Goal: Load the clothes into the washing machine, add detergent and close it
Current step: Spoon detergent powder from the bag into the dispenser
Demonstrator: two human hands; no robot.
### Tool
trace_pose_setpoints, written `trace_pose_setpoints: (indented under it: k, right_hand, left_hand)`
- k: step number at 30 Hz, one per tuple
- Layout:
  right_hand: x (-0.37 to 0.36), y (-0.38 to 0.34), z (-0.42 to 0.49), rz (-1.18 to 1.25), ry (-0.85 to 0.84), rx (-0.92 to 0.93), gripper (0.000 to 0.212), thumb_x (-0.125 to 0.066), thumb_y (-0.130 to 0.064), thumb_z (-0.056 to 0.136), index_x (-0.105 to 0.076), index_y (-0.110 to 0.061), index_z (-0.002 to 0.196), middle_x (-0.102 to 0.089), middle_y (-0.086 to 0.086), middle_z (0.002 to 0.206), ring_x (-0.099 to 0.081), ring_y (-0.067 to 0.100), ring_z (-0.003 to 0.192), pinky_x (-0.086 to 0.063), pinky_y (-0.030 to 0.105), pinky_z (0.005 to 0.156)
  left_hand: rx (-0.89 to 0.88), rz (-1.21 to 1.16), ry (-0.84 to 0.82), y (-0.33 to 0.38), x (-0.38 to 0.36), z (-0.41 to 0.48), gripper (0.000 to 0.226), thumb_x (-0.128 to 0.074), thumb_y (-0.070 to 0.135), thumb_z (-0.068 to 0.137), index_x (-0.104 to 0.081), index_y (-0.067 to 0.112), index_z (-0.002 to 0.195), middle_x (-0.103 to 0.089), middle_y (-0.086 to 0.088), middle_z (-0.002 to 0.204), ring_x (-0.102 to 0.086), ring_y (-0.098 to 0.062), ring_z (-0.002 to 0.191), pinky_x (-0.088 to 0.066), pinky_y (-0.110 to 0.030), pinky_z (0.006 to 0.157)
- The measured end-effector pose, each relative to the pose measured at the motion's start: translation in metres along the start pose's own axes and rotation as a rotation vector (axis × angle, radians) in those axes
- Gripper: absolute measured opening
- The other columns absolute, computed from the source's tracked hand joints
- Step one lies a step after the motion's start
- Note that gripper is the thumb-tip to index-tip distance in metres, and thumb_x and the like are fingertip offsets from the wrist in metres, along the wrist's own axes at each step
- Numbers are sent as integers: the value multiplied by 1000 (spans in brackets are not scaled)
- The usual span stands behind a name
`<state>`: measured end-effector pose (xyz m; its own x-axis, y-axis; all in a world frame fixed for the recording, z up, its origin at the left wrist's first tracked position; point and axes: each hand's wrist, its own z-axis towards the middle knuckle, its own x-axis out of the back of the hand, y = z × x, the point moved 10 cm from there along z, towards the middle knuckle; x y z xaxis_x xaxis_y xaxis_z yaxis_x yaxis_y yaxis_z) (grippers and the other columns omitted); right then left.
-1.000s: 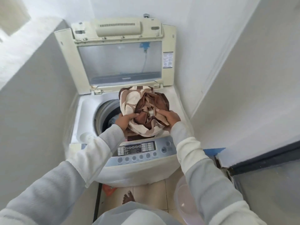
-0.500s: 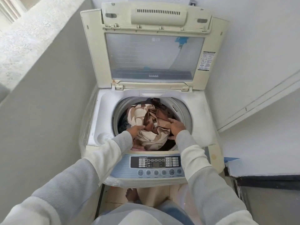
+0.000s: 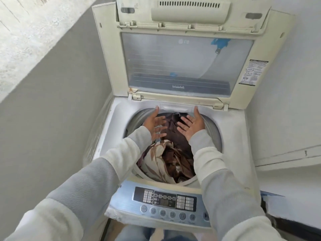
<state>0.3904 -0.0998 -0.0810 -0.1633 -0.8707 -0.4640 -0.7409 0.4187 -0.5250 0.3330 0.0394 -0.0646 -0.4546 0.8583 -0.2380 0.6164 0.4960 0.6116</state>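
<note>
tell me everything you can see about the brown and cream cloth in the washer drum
The brown and cream patterned cloth lies crumpled in loose folds inside the round grey drum, toward its front side, beside darker brown garments. It looks thin, soft and slightly shiny. The open left hand and right hand are above the drum, gripping nothing.

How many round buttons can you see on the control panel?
6 buttons, in one row along the panel front, left to right. The right sleeve covers the row's end; more may be hidden.
</note>
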Motion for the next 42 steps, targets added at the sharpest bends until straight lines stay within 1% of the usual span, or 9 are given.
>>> trace_pose_setpoints:
  k: [5,10,13,15,20,25,30,37,42]
  right_hand:
    - [-8,3,31,189,-17,11,83,-51,-63,88,-32,-9,146,-46,13,143,-50,34,123,-44,44,97]
    - [-4,-1,46,349,17,55,82,-53,-62,88,-38,-1,141,-49,19,137,-54,32,118,-48,39,91]
    - [-4,1,50,398,24,71,80,-53,-60,88,-38,0,140,-49,21,136,-59,29,107,-47,38,91]
    - [-4,5,54,415,40,75,78,-53,-59,89,-39,-1,138,-51,20,132,-60,27,101,-47,38,91]
    - [-8,4,62,383,105,110,53,-55,-52,91,-51,-3,112,-56,15,110,-59,24,94,-47,38,93]
    - [-3,13,61,334,175,160,47,-61,-44,91,-52,-5,116,-58,17,118,-61,24,95,-50,35,90]
    - [7,19,50,310,234,172,29,-62,-36,92,-58,-8,97,-62,13,99,-63,23,89,-53,30,77]
    - [22,31,33,256,290,118,16,-63,-22,90,-58,-7,89,-59,12,85,-62,23,79,-54,30,78]
    - [23,29,30,217,279,107,13,-62,-19,90,-58,-7,90,-61,12,81,-63,22,74,-55,28,73]
  left_hand:
    - [19,-181,-49,3,-27,33,99,-38,80,78,-33,7,145,-40,-11,146,-45,-34,129,-45,-50,99]
    - [3,-330,-127,10,-44,58,108,-36,87,72,-36,3,141,-44,-15,143,-50,-32,125,-41,-50,105]
    - [-11,-339,-97,13,-41,65,92,-37,84,76,-52,1,113,-57,-16,121,-55,-31,121,-41,-47,106]
    - [-5,-357,-89,10,-37,70,83,-40,82,76,-54,4,100,-58,-16,119,-56,-30,119,-43,-45,105]
    - [-17,-264,13,3,-30,82,78,-47,71,83,-55,3,121,-62,-10,115,-62,-25,107,-54,-37,86]
    - [-69,-220,56,-3,-28,77,43,-52,50,93,-55,10,109,-65,-6,90,-64,-18,82,-55,-33,79]
    - [-48,-210,63,-10,-19,66,27,-55,36,95,-56,8,92,-62,-10,81,-63,-23,74,-54,-38,80]
    - [19,-141,85,-24,-14,57,27,-48,33,97,-55,10,86,-61,-12,81,-62,-25,73,-52,-40,81]
    - [37,-109,64,-24,-12,57,25,-49,33,96,-55,8,94,-64,-12,82,-66,-26,72,-53,-38,72]
